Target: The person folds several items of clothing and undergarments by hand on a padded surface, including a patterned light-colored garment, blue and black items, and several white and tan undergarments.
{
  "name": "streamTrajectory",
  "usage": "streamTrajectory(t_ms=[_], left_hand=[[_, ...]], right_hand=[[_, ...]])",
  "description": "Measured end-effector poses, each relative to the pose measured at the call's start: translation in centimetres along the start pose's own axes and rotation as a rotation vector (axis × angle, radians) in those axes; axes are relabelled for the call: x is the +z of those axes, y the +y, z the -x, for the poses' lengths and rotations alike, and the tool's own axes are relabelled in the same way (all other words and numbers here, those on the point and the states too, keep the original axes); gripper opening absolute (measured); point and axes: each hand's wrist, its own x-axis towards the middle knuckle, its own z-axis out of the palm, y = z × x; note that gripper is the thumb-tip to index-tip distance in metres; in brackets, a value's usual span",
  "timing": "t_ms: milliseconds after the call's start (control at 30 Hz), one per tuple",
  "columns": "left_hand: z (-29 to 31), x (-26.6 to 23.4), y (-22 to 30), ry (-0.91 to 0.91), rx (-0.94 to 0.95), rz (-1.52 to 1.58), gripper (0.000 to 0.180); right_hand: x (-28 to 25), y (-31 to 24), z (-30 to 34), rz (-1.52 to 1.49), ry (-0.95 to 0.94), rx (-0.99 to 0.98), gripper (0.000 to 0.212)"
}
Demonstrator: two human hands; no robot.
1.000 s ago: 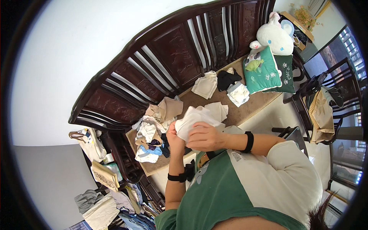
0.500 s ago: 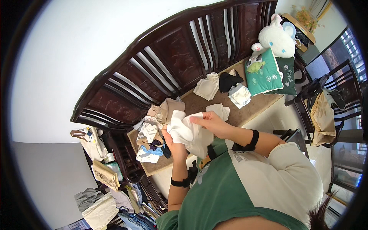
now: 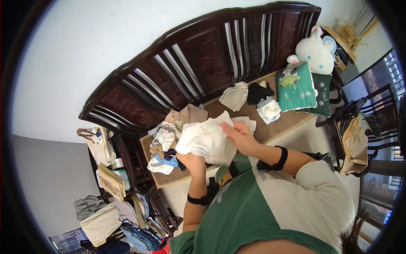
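A white piece of cloth [image 3: 207, 142], soft and creased, is stretched between my two hands above the bench. Its exact kind of garment does not show. My left hand [image 3: 192, 163] grips its lower left edge, while my right hand [image 3: 241, 136] pinches its upper right part between thumb and fingers. Just beyond the left hand lies a loose heap of clothes [image 3: 163, 139] in white, beige, blue and dark tones. Partly hidden behind my right hand is a flat white cloth [image 3: 251, 123]. Farther back sit a folded cream cloth [image 3: 234, 96], a black one [image 3: 259, 94] and a white one [image 3: 268, 111].
The bench seat [image 3: 275, 86] has a dark carved wooden backrest [image 3: 203, 59]. At its right end are a green cushion [image 3: 298, 91], a darker cushion [image 3: 323, 91] and a white plush toy [image 3: 313, 53]. Bags and clothes [image 3: 101, 220] pile up at left; a chair [image 3: 376, 131] stands right.
The white cloth was bunched and is now spread wider and flatter. My right hand has shifted slightly right, and the view has turned a little.
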Motion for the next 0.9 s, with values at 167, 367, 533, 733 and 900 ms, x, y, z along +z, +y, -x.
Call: streamTrajectory(t_ms=[167, 367, 533, 733, 900], left_hand=[[0.1, 0.0, 0.0, 0.047, 0.06, 0.056, 0.024], [0.4, -0.1, 1.3, -0.063, 0.018, 0.008, 0.026], [1.1, -1.2, 1.6, -0.342, 0.082, -0.398, 0.042], [0.5, -3.6, -0.6, -0.626, -0.476, 0.201, 0.047], [0.6, -3.5, -2.1, -0.46, -0.562, 0.136, 0.043]], right_hand=[[0.2, 1.3, -0.4, 0.182, -0.067, -0.097, 0.025], [0.7, 0.4, -1.3, 0.124, 0.025, 0.177, 0.036], [0.2, 0.2, -2.5, -0.03, 0.112, 0.246, 0.038], [-1.1, 0.9, -3.7, 0.067, 0.144, 0.286, 0.046], [-2.7, 0.6, -5.0, -0.262, 0.119, 0.433, 0.045]])
